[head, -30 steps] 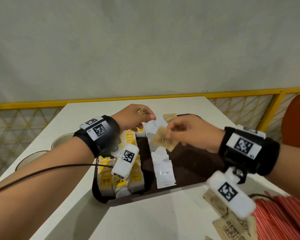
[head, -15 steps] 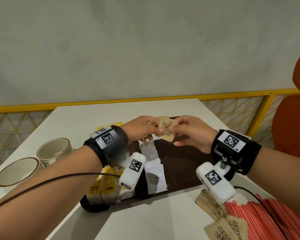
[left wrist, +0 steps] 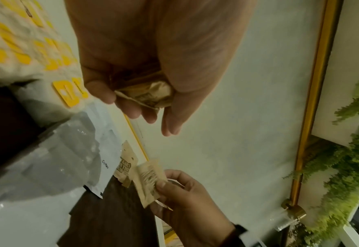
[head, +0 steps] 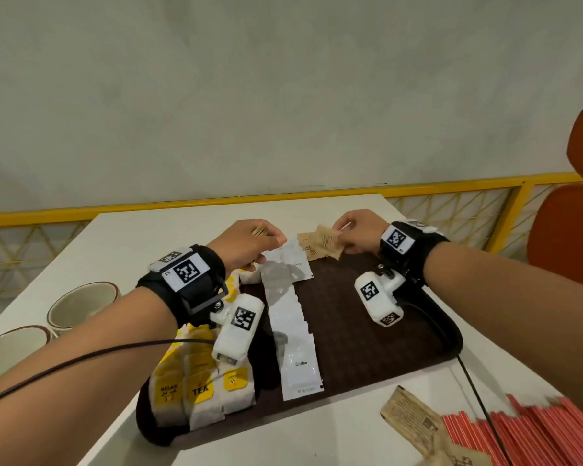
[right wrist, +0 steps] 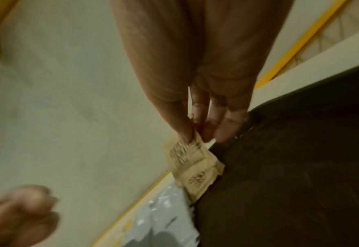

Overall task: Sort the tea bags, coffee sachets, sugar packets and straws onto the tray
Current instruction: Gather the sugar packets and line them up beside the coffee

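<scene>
The brown sugar packet hangs at the tray's far edge, pinched by the right hand just above another packet already lying there; to do this well, lower it flat beside that one, clear of the white coffee sachets, then let go; the left hand clutches a bunch of further sugar packets over the tea bags; half a second ago the two hands met over one packet; now they are apart.
</scene>
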`<state>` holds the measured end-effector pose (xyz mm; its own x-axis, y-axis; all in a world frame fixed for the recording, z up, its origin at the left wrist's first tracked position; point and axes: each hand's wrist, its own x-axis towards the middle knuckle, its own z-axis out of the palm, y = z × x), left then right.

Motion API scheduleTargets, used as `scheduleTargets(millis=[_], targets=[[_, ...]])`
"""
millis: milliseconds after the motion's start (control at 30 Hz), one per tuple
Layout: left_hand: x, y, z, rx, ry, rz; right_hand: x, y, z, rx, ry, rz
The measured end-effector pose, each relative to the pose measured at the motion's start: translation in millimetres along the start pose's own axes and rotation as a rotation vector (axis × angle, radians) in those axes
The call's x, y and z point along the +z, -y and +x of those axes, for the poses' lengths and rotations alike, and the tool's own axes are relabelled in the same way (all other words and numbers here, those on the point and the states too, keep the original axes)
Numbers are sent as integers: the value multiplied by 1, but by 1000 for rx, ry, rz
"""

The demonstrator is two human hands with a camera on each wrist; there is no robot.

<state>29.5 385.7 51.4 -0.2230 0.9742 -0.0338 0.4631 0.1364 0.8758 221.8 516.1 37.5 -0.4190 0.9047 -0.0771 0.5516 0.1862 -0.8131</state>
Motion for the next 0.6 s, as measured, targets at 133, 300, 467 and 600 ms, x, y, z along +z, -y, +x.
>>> scheduleTargets(millis=[133, 300, 467, 600], targets=[[-2, 5, 1, 15, 40, 40, 7, -8, 24, 21, -12, -105], [-4, 7, 5, 13, 43, 46, 16, -13, 39, 70, -13, -93], [-3, 9, 7, 11, 51, 39, 24, -21, 47, 89, -17, -89], [1, 11, 7, -5, 67, 24, 26, -22, 50, 82, -52, -107]])
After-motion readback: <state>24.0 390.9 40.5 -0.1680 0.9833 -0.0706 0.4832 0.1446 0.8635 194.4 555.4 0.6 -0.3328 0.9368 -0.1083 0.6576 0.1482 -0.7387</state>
